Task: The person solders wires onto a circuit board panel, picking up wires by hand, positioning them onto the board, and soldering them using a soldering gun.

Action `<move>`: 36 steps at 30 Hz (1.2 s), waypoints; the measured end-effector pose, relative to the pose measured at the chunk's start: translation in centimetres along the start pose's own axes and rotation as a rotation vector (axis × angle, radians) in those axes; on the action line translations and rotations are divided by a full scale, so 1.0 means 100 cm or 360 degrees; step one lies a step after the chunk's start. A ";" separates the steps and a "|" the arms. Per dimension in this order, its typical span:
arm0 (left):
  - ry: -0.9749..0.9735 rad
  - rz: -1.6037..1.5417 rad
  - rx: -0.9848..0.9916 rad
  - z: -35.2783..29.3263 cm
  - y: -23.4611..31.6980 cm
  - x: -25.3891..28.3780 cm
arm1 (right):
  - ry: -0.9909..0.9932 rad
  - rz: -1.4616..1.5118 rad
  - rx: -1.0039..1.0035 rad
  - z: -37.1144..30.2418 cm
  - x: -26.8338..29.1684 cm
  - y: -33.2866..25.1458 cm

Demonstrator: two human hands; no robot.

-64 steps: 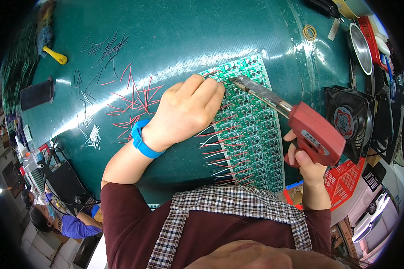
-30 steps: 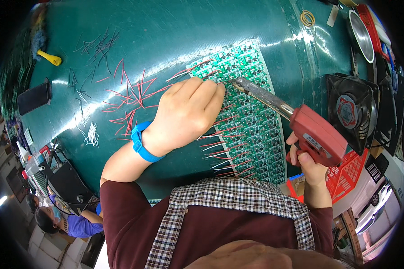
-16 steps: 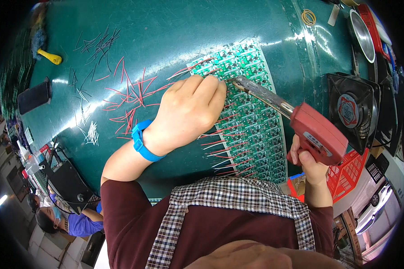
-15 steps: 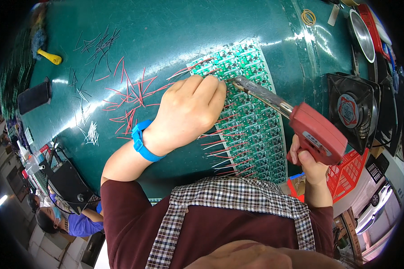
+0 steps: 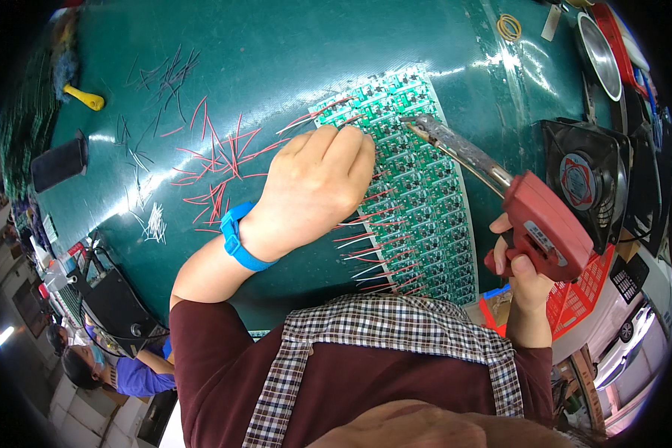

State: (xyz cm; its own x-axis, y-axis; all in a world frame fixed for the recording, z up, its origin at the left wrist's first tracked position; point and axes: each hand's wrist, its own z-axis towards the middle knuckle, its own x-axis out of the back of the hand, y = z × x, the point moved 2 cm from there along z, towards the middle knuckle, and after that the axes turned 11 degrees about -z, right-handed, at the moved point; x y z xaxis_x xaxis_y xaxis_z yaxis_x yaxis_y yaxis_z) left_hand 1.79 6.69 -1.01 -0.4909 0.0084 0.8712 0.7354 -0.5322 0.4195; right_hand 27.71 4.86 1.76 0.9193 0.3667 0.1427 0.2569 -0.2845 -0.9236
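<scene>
My right hand [image 5: 529,284] grips the handle of a red soldering gun [image 5: 551,230]. Its dark, narrow tip points up and left over a panel of small green circuit boards [image 5: 437,205], a short way right of my left fingers. My left hand [image 5: 322,175], with a blue wristband [image 5: 239,239], is closed over the panel's left part. Its fingertips are hidden beneath it, so what they pinch cannot be seen. Red, black and white wires [image 5: 377,254] stick out from the panel's left side below my left hand, and a few more show above it.
Loose red wires [image 5: 228,157] lie left of my hand, with black wires [image 5: 170,73] and white wires [image 5: 155,222] beyond. A phone [image 5: 58,163] and a yellow-handled brush [image 5: 84,97] lie far left. A square fan [image 5: 584,183] stands right, near a red basket [image 5: 582,291].
The soldering gun and my right hand have shifted to the right, and the tip has drawn away from my left fingers. My left hand stays almost still.
</scene>
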 end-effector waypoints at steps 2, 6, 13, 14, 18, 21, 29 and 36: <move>0.0000 -0.0013 -0.0014 0.001 0.000 0.000 | 0.0048 0.0018 0.0018 -0.002 0.000 0.000; 0.0013 -0.0017 -0.0028 0.002 0.000 0.000 | 0.0046 0.0030 0.0011 -0.006 0.000 0.000; 0.0168 0.0018 -0.0081 0.000 -0.003 -0.003 | -0.0014 0.0146 -0.0033 -0.013 0.001 0.004; 0.0206 -0.0014 -0.0050 0.000 -0.004 -0.003 | -0.0052 0.0225 -0.0059 -0.014 0.001 0.005; 0.0413 0.0014 -0.0261 0.001 0.002 0.001 | -0.0124 0.0179 -0.0059 -0.016 0.001 0.007; 0.0042 -0.0050 -0.0110 -0.004 0.012 0.001 | -0.0191 0.0149 -0.0068 -0.018 0.000 0.006; 0.0075 -0.0042 -0.0130 -0.004 0.007 -0.006 | -0.0197 0.0290 -0.0206 -0.020 -0.002 0.009; 0.0116 -0.0006 -0.0177 -0.003 0.008 -0.004 | -0.0139 0.0225 -0.0242 -0.023 -0.003 0.012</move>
State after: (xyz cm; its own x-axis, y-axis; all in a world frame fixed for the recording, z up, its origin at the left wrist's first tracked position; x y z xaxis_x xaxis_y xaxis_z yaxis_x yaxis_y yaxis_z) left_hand 2.43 5.97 -1.07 -0.5290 -0.0488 0.8472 0.6790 -0.6231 0.3881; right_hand 28.43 2.39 1.43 0.9218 0.3870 -0.0219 0.1752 -0.4664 -0.8670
